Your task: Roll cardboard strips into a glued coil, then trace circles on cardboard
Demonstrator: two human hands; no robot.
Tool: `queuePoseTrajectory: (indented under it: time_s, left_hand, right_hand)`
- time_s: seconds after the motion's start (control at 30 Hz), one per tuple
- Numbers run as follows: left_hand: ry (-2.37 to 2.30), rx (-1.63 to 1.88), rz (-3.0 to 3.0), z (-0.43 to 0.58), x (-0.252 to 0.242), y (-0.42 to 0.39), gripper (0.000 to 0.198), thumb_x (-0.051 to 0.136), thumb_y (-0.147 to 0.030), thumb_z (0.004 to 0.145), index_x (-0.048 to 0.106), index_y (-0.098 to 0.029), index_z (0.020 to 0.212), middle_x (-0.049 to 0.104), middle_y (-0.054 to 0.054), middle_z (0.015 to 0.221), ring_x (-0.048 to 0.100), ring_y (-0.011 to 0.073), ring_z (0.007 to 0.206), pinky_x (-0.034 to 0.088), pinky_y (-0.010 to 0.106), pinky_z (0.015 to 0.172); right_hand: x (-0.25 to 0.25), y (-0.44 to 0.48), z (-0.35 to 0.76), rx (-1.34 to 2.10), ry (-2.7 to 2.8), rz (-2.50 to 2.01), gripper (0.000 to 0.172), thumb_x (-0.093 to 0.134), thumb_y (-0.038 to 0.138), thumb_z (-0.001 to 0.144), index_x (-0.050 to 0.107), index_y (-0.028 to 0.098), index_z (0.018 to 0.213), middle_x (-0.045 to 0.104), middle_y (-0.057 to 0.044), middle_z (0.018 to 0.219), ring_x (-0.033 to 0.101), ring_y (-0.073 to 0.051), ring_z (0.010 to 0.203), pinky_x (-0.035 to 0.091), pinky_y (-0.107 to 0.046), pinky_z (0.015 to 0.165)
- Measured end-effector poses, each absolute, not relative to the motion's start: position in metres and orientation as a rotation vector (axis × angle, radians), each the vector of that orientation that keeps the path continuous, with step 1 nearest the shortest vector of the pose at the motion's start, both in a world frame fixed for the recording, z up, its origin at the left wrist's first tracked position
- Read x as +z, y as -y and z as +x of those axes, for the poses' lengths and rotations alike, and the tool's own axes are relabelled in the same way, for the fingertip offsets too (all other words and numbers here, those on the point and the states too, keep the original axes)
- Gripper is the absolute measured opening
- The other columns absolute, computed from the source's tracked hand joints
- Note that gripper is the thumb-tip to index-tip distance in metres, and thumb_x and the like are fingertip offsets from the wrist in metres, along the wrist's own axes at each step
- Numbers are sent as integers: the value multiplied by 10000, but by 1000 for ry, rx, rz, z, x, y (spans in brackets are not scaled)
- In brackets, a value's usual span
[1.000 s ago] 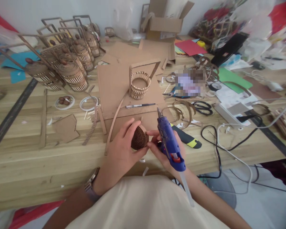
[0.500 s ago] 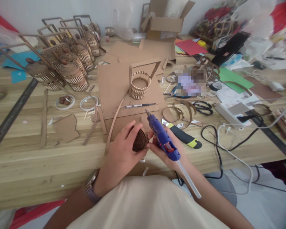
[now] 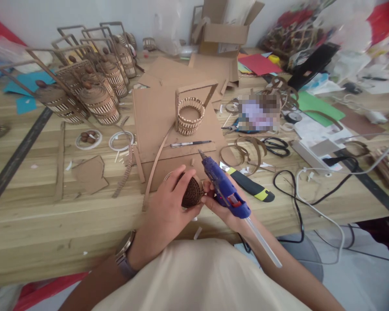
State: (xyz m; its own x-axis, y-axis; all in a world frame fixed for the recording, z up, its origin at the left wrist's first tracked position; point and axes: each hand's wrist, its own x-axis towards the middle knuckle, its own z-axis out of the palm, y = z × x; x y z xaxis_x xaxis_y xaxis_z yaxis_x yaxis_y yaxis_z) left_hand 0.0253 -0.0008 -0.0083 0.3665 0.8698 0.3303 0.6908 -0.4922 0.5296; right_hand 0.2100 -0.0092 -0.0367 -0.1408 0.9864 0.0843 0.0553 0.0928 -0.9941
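A round coil of brown corrugated cardboard (image 3: 192,192) is gripped in my left hand (image 3: 168,203), fingers curved over its top and side. My right hand (image 3: 225,211) holds a blue hot glue gun (image 3: 225,185), its nozzle pointing up and away and a clear glue stick (image 3: 264,242) sticking out behind. The right fingertips also touch the coil's right edge. Beyond the hands, a small handled basket of cardboard and short sticks (image 3: 190,119) stands on a cardboard sheet (image 3: 152,112). A pen (image 3: 190,144) lies in front of it.
Several finished lidded baskets (image 3: 99,101) stand at the left back. A utility knife (image 3: 251,185) lies right of the glue gun, near scissors (image 3: 276,147) and curled cardboard strips (image 3: 235,154). Black and white cables (image 3: 300,216) run along the right. Brown beads (image 3: 88,136) sit in a white ring.
The coil has turned slightly in my left hand and shifted a little right. The glue gun has moved slightly right and down along with my right hand.
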Motion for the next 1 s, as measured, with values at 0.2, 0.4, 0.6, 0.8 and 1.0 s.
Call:
queuePoseTrajectory:
  time_s: [0.2, 0.4, 0.6, 0.8, 1.0]
  left_hand:
    - [-1384, 836, 2404, 24, -8, 2, 560, 670, -238, 869, 437, -211, 1377, 516, 181, 1455, 556, 343, 1307, 505, 521, 1057]
    - [-1395, 873, 2471, 25, -7, 3, 545, 659, -228, 870, 440, -211, 1369, 533, 194, 1441, 578, 368, 1282, 521, 544, 1030]
    - [-1422, 864, 2501, 24, -6, 3, 554, 666, -242, 876, 430, -213, 1377, 536, 198, 1436, 589, 376, 1266, 538, 542, 1007]
    - [-1434, 882, 2489, 24, -4, 4, 530, 667, -250, 886, 447, -209, 1366, 535, 198, 1435, 595, 371, 1255, 539, 536, 1010]
    - [-1440, 865, 2483, 20, -3, 3, 551, 662, -234, 889, 425, -227, 1387, 517, 189, 1459, 590, 364, 1257, 530, 535, 1014]
  right_hand:
    - [-32, 7, 207, 1263, 1381, -1108, 243, 746, 314, 825, 517, 256, 885, 570, 21, 832, 556, -142, 716, 498, -284, 642]
    - [-17, 6, 201, 1259, 1327, -1107, 285, 749, 359, 803, 482, 261, 812, 557, 28, 793, 573, -144, 697, 532, -301, 647]
    - [-15, 9, 200, 1203, 1321, -1200, 284, 727, 340, 800, 454, 262, 796, 545, 31, 747, 529, -128, 610, 498, -280, 566]
    - [-17, 12, 198, 1138, 1288, -1223, 311, 735, 281, 777, 433, 268, 850, 619, 21, 851, 516, -111, 577, 472, -267, 532]
    - [-7, 10, 210, 1080, 1342, -1293, 244, 748, 359, 797, 530, 253, 831, 617, 2, 810, 558, -144, 639, 510, -290, 592]
